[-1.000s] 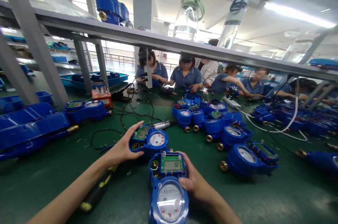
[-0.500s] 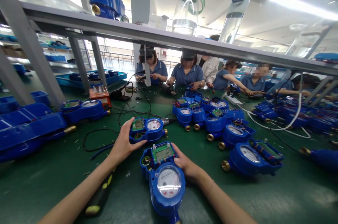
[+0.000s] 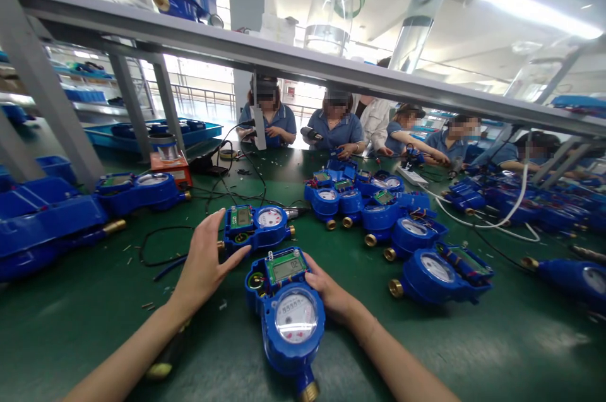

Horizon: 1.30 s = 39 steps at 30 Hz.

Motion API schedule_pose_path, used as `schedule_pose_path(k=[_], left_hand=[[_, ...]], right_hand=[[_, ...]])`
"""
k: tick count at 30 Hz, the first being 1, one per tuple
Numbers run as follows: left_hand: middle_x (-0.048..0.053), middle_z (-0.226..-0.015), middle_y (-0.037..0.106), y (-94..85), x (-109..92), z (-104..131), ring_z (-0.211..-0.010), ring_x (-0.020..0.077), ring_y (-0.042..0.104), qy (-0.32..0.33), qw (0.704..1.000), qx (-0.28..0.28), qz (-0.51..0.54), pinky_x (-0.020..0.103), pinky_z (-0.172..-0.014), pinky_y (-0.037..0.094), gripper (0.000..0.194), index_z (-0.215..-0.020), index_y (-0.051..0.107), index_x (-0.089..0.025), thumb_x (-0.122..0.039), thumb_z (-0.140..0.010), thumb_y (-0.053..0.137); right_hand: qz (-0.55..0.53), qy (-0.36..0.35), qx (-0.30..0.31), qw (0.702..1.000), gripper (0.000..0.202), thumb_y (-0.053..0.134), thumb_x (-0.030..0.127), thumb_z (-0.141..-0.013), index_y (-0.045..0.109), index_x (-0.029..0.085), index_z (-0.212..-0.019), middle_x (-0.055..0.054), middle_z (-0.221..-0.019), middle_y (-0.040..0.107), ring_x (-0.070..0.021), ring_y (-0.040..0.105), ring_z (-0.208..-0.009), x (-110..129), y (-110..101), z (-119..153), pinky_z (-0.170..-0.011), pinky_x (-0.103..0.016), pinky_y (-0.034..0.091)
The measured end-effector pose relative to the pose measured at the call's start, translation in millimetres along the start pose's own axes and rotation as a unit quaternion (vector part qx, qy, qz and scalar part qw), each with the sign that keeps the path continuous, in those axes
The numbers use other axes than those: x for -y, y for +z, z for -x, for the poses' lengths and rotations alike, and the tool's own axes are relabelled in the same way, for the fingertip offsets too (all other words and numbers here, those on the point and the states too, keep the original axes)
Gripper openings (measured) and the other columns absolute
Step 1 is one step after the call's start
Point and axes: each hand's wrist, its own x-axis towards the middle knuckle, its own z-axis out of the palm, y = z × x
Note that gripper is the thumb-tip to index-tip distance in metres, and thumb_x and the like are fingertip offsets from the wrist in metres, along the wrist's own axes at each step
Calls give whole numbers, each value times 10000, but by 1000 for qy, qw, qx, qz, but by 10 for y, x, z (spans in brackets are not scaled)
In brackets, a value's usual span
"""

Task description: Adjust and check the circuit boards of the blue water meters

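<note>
In front of me, a blue water meter [image 3: 293,317] with a round dial and a small lit display reading lies face up, its brass end toward me. My right hand [image 3: 329,288] grips its right edge beside the display, thumb on top. Farther off, a second blue water meter [image 3: 258,225] lies sideways on the bench, with its display at the left and dial at the right. My left hand [image 3: 201,260] is by its left end, thumb and fingers spread, with a gap showing to the brass end. Under my left forearm is a black and yellow-green tool handle [image 3: 163,367], mostly hidden.
Several blue meters [image 3: 379,216] cluster at the right; another meter [image 3: 438,272] stands nearer. Blue meter housings [image 3: 52,219] fill the left. Black cables [image 3: 165,235] cross the green bench [image 3: 369,351]. A shelf [image 3: 227,52] with bottles spans above. Co-workers [image 3: 336,121] sit opposite.
My left hand has loosened and drawn slightly left from the far meter, baring its brass end. My right hand still holds the near meter. The view has shifted a little.
</note>
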Motion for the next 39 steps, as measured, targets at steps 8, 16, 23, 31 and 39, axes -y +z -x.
schedule_pose_path(k=[8, 16, 23, 31, 39], left_hand=[[103, -1279, 537, -31, -385, 382, -1196, 298, 545, -73, 966, 163, 188, 453, -964, 516, 596, -1381, 411, -286, -554, -870, 561], [123, -1436, 517, -15, -611, 430, -1301, 280, 500, -158, 860, 328, 357, 443, -1156, 351, 604, -1340, 407, -198, -558, -877, 549], [124, -1349, 577, -70, -626, 412, -1217, 277, 550, -153, 854, 342, 362, 455, -1101, 398, 609, -1314, 418, -187, -535, -850, 602], [128, -1391, 542, -107, -610, 408, -1230, 281, 543, -146, 839, 364, 377, 437, -1077, 419, 628, -1319, 415, -188, -535, -839, 625], [128, -1417, 521, -98, -586, 419, -1279, 303, 513, -156, 835, 370, 377, 438, -1084, 422, 690, -1360, 384, -191, -560, -831, 628]], right_hand=[[7, 3, -13, 1000, 752, 684, 512, -829, 370, 239, -1456, -127, -1352, 585, -281, 568, -1231, 18, 8, 22, -1097, -478, 349], [-7, 9, -32, 999, 751, 723, 533, -775, 422, 246, -1401, -112, -1408, 539, -291, 510, -1294, 24, 63, -14, -1125, -476, 326], [-3, 17, -30, 999, 797, 766, 527, -742, 396, 237, -1385, -126, -1345, 572, -297, 555, -1241, -36, 16, 22, -1102, -483, 360], [3, 56, -42, 998, 952, 830, 599, -632, 376, 251, -1391, -134, -1323, 573, -320, 562, -1231, -34, 0, 58, -1102, -506, 355], [5, 43, -34, 998, 910, 850, 635, -574, 449, 237, -1288, -139, -1362, 540, -334, 506, -1296, -21, -3, 36, -1110, -511, 355]])
